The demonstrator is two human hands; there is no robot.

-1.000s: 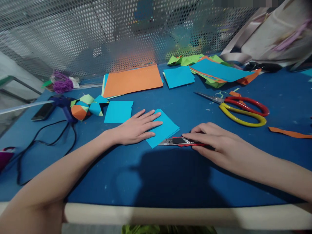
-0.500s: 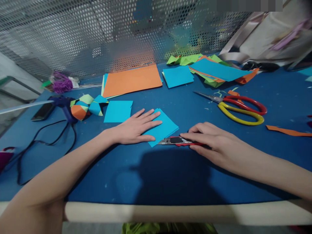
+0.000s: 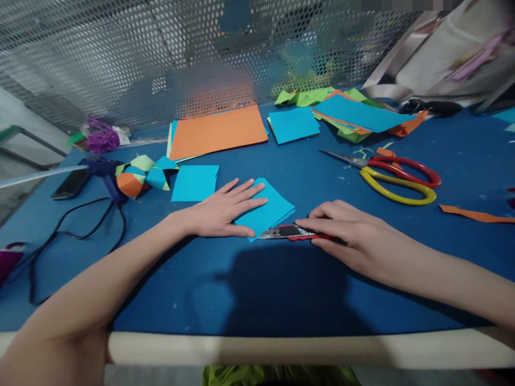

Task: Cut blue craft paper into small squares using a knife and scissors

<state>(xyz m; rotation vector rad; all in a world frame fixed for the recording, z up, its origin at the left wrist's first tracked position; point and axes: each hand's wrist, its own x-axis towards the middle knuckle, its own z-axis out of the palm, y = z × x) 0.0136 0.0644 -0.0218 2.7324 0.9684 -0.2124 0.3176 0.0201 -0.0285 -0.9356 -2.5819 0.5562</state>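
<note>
My left hand (image 3: 231, 210) lies flat with its fingers spread on folded blue paper (image 3: 273, 202), pressing it to the blue table. A red and black utility knife (image 3: 292, 231) is in my right hand (image 3: 341, 228), fingers closed around its handle. The knife's blade points left and reaches in at the paper's lower right edge, near my left thumb; its tip is partly hidden there. Just beyond my left wrist sits a square of blue paper (image 3: 196, 183) with a small nick at its right edge.
Scissors (image 3: 398, 177) with red and yellow handles lie open at right. Behind are orange sheets (image 3: 219, 133), a blue paper stack (image 3: 293, 125) and folded papers (image 3: 358, 112) against a perforated metal screen (image 3: 161, 59). A glue gun (image 3: 107, 174), folded paper shapes (image 3: 132, 179) and a phone (image 3: 70, 183) stand left.
The utility knife and my right hand have shifted very slightly left, the blade further in at the paper's edge. My left hand stays pressed on the paper.
</note>
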